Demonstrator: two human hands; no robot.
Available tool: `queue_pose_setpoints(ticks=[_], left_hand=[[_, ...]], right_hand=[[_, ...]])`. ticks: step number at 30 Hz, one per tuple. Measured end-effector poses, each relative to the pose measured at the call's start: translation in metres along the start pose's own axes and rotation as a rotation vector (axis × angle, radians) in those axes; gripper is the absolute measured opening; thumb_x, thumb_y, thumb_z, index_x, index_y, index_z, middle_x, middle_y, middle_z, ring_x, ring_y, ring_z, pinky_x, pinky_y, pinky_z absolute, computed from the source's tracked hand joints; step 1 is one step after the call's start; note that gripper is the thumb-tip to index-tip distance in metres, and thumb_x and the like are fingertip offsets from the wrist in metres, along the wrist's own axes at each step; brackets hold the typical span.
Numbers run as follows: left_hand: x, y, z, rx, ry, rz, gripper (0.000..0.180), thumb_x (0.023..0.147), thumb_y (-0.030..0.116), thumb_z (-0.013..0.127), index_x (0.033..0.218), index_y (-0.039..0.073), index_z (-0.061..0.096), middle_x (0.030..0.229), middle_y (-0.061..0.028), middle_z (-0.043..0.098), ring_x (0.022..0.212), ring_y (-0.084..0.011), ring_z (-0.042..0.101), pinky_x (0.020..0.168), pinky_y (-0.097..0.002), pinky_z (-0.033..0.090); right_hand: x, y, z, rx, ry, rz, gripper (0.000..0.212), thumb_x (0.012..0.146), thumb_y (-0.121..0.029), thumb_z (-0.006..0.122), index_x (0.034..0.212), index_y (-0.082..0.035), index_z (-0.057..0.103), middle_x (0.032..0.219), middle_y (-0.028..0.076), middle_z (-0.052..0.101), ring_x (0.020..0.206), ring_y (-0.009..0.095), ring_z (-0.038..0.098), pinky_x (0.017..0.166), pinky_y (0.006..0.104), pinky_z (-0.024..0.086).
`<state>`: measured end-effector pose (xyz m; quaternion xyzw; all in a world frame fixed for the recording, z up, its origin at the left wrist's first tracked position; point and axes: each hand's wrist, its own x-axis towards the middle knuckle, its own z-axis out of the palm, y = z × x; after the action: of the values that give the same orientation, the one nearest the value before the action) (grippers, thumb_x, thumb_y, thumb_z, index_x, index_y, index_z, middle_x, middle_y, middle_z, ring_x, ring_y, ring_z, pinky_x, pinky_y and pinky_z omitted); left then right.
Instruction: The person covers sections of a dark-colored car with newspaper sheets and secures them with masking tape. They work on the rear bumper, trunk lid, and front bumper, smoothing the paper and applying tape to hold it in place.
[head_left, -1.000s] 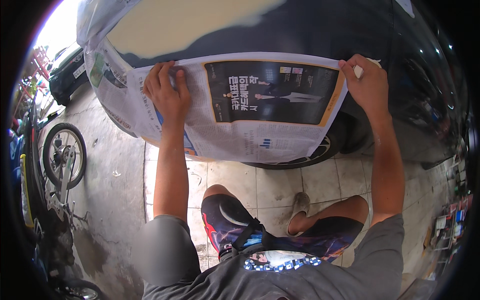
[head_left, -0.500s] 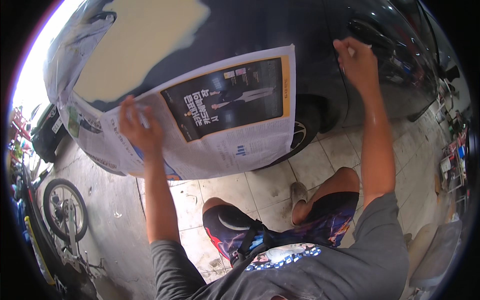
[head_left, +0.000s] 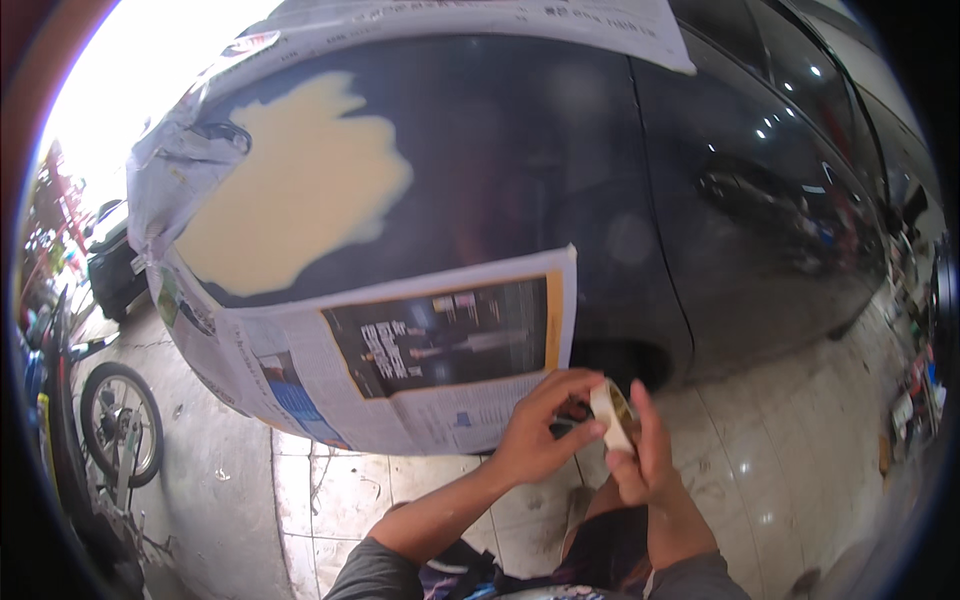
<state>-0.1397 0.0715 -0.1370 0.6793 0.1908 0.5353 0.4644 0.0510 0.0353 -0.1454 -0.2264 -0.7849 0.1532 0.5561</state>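
Note:
A roll of masking tape [head_left: 610, 412], cream-coloured and narrow, is between my two hands in front of the car's wheel arch. My right hand [head_left: 645, 455] is closed around its right side, thumb and fingers on the ring. From the left, my left hand [head_left: 545, 425] curls toward the roll, its index finger and thumb touching the edge. Just beyond it, a newspaper sheet [head_left: 440, 400] with a dark advert hangs along the lower edge of the dark car panel [head_left: 500, 170]. A patch of pale yellow filler [head_left: 300, 190] covers part of that panel.
More newspaper [head_left: 580, 22] covers the car's upper edge, and crumpled plastic wrap [head_left: 170, 185] its left end. The dark car door [head_left: 760, 240] extends right. A small spoked wheel [head_left: 120, 420] stands at left on the concrete. Pale floor tiles [head_left: 740, 460] lie below.
My left hand has left the newspaper, and my right hand has come down from near the door. Both now meet at the tape roll. The view has shifted up the car; the newspaper stays on it.

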Motion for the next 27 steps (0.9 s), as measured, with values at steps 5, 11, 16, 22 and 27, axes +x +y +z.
queue_pose_setpoints(ticks=[5,11,16,22,27], left_hand=[[0.053,0.047,-0.016,-0.05,0.141,-0.074,0.019,0.092,0.002,0.075,0.11,-0.001,0.069,0.124,-0.0126,0.06,0.111,-0.0173,0.062,0.09,-0.0299,0.055],[0.153,0.173,-0.002,-0.248,0.338,-0.327,0.04,0.094,0.004,0.073,0.132,0.001,0.06,0.121,-0.0094,0.06,0.107,-0.0141,0.063,0.089,-0.0302,0.054],[0.247,0.27,0.012,-0.256,0.34,-0.722,0.033,0.1,0.009,0.068,0.131,0.0,0.061,0.113,-0.0068,0.069,0.099,-0.0096,0.065,0.085,-0.0277,0.055],[0.362,0.367,-0.064,0.116,0.467,-0.224,0.015,0.098,0.0,0.064,0.11,-0.003,0.071,0.096,-0.0053,0.072,0.082,-0.0094,0.067,0.075,-0.025,0.056],[0.435,0.397,-0.191,0.401,0.556,-0.041,0.015,0.096,-0.001,0.062,0.106,-0.003,0.073,0.087,-0.0047,0.072,0.077,-0.0093,0.066,0.07,-0.0241,0.054]], right_hand=[[0.085,0.012,-0.027,-0.074,-0.101,-0.195,0.07,0.086,-0.012,0.062,0.15,0.009,0.041,0.075,0.01,0.064,0.053,0.025,0.06,0.051,0.0369,0.05],[0.215,-0.041,-0.089,0.202,-0.227,-0.116,0.073,0.081,-0.006,0.059,0.151,0.005,0.043,0.063,0.006,0.056,0.049,0.022,0.053,0.049,0.0359,0.046],[0.315,-0.111,-0.165,0.316,-0.195,0.071,0.071,0.082,-0.005,0.059,0.152,0.003,0.045,0.058,0.003,0.054,0.047,0.019,0.051,0.05,0.0342,0.045],[0.424,-0.155,-0.241,0.18,-0.238,0.237,0.061,0.085,-0.004,0.061,0.145,0.0,0.054,0.053,0.003,0.051,0.045,0.025,0.054,0.053,0.0363,0.05],[0.474,-0.157,-0.242,0.043,-0.111,0.308,0.052,0.09,-0.006,0.059,0.141,0.0,0.057,0.062,0.007,0.057,0.049,0.018,0.055,0.054,0.0315,0.048]])
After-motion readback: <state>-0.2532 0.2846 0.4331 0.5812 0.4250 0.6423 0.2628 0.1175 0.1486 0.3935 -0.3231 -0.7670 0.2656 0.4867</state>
